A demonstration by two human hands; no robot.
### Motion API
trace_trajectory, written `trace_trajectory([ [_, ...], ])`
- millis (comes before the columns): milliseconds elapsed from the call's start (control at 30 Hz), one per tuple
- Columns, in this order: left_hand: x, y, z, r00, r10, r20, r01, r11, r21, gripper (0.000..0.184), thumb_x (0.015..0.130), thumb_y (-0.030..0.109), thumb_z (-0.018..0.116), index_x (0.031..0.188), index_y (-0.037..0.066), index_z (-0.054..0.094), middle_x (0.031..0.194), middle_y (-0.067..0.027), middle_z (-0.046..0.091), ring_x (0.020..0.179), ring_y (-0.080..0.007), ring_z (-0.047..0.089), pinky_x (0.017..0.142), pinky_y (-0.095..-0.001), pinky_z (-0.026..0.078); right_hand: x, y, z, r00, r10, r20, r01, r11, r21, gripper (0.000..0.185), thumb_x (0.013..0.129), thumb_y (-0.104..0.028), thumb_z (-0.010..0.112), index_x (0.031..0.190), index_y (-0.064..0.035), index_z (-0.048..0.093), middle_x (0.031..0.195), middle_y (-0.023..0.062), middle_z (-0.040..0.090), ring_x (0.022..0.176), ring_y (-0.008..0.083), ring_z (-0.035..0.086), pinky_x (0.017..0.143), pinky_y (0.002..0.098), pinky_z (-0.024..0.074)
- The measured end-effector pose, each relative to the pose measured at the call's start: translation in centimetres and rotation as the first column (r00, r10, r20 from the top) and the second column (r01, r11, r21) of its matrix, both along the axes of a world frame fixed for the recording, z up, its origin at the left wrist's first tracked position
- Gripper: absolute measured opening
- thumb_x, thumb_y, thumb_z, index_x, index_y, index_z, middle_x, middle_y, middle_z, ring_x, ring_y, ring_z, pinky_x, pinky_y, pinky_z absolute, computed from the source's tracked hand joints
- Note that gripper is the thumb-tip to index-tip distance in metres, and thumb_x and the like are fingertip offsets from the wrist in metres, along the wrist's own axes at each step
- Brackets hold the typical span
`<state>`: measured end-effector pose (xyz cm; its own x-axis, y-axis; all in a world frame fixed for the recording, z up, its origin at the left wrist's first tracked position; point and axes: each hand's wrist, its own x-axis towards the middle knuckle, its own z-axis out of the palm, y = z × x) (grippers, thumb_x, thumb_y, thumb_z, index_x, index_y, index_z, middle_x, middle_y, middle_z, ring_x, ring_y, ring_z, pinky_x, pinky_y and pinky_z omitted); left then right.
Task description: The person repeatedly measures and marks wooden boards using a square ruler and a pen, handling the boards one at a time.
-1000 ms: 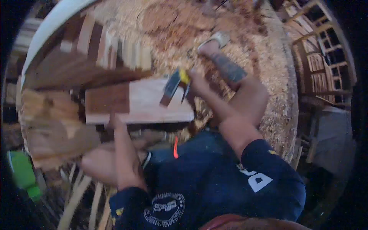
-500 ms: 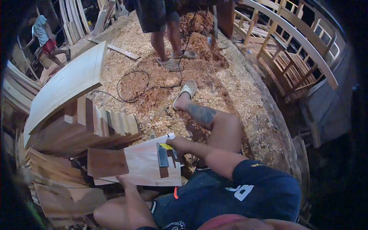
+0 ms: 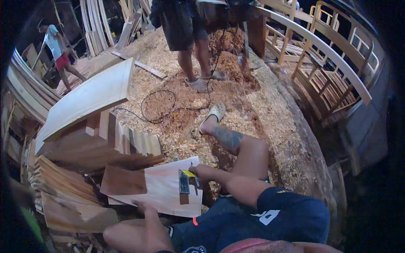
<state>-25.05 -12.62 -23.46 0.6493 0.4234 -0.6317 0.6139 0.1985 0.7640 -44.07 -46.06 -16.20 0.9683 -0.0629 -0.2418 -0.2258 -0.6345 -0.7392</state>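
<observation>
A pale, thin wooden board (image 3: 162,192) lies across my lap, its left part in brown shadow. My left hand (image 3: 145,207) grips the board's lower edge, the other fingers hidden beneath it. Near the upper right edge, my right hand (image 3: 201,171) is closed on a square (image 3: 184,183) with a yellow part and a flat grey part, held against the board's face. A thin dark stick-like thing shows by the right fingertips, too small to name. The square casts a dark shadow on the board.
Stacked boards (image 3: 97,149) stand at left under a large curved panel (image 3: 88,99). More thin boards (image 3: 76,213) lie beside my left knee. A black cable (image 3: 143,114) loops over the wood shavings. One person (image 3: 187,38) stands ahead; another (image 3: 55,46) is far left. Wooden furniture frames (image 3: 325,55) stand right.
My view has shifted, so the scene sits lower and slightly right. The board and square keep nearly the same placement in my hands. The person at far left has changed stride.
</observation>
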Motion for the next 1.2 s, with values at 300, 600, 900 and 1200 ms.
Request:
trace_trajectory([
  [300, 1.0, 0.8, 2.6, 0.985, 0.068, 0.161, -0.086, 0.990, 0.114, 0.075, 0.095, 0.068, 0.044, 0.118, -0.002, 0.058, 0.117, -0.0217, 0.059, 0.106, -0.0333, 0.060, 0.091, -0.0447, 0.047, 0.4, -1.8, -1.2, 0.983, -0.163, 0.090, 0.166, 0.986, -0.022, 0.053, 0.078, -0.043, 0.079, 0.111, -0.0052, 0.062, 0.097, 0.0241, 0.069, 0.092, 0.0425, 0.068, 0.079, 0.0483, 0.0523],
  [600, -0.4, 2.0, 3.9, 0.956, 0.074, 0.282, -0.142, 0.963, 0.229, 0.072, 0.095, 0.068, 0.046, 0.109, -0.001, 0.061, 0.108, -0.0212, 0.061, 0.097, -0.0324, 0.062, 0.084, -0.0443, 0.048, 1.6, -3.3, -1.1, 0.954, -0.255, 0.158, 0.258, 0.966, 0.003, 0.043, 0.077, -0.034, 0.078, 0.104, -0.0035, 0.062, 0.100, 0.0240, 0.068, 0.096, 0.0425, 0.067, 0.080, 0.0488, 0.0516],
  [900, 2.0, 5.2, 10.4, 0.867, -0.056, 0.495, -0.148, 0.920, 0.363, 0.069, 0.094, 0.067, 0.048, 0.101, 0.001, 0.064, 0.098, -0.0207, 0.063, 0.089, -0.0316, 0.064, 0.077, -0.0439, 0.049, 1.2, -4.2, -0.4, 0.943, -0.319, 0.091, 0.320, 0.947, 0.005, 0.046, 0.084, -0.034, 0.073, 0.117, -0.0059, 0.059, 0.106, 0.0240, 0.068, 0.100, 0.0438, 0.065, 0.084, 0.0501, 0.0504],
  [1200, 5.7, 8.4, 31.5, 0.489, -0.547, 0.679, -0.119, 0.730, 0.673, 0.067, 0.094, 0.067, 0.049, 0.092, 0.002, 0.067, 0.089, -0.0201, 0.064, 0.081, -0.0307, 0.065, 0.071, -0.0434, 0.050, 2.4, -5.3, -1.3, 0.726, -0.634, 0.266, 0.610, 0.773, 0.176, 0.026, 0.089, -0.024, 0.068, 0.098, -0.0003, 0.063, 0.085, 0.0189, 0.068, 0.078, 0.0265, 0.066, 0.071, 0.0425, 0.0508],
])
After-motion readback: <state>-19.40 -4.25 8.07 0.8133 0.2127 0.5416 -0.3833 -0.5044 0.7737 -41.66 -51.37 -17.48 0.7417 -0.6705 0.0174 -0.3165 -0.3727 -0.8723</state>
